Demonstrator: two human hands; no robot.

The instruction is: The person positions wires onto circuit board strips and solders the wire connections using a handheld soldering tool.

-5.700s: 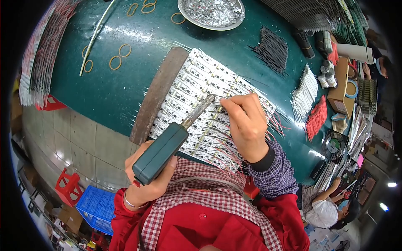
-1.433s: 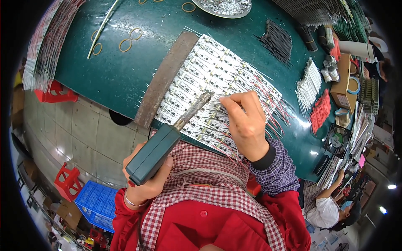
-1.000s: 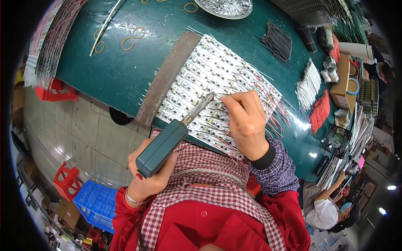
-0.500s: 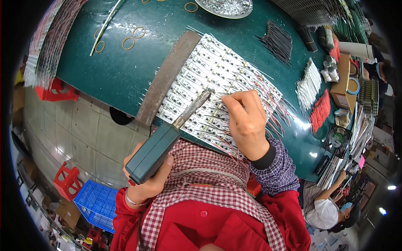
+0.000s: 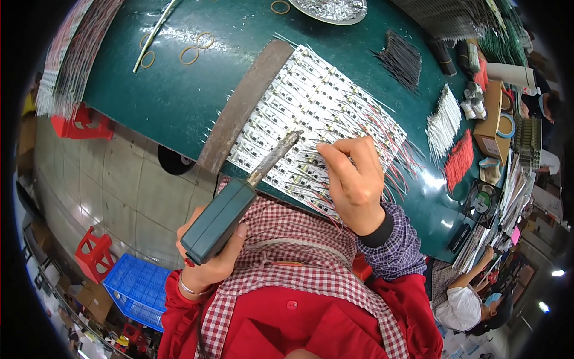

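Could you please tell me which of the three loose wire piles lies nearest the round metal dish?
The black pile; the white pile and the red pile both lie farther from the dish.

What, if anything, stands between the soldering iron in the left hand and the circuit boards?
Nothing visible. The soldering iron has its tip right over the circuit boards, though contact is unclear. The right hand is beside the tip, and the brown bar lies along the boards' left edge; neither is in between.

A red stool (image 5: 95,255) — just beside a blue crate (image 5: 137,287).
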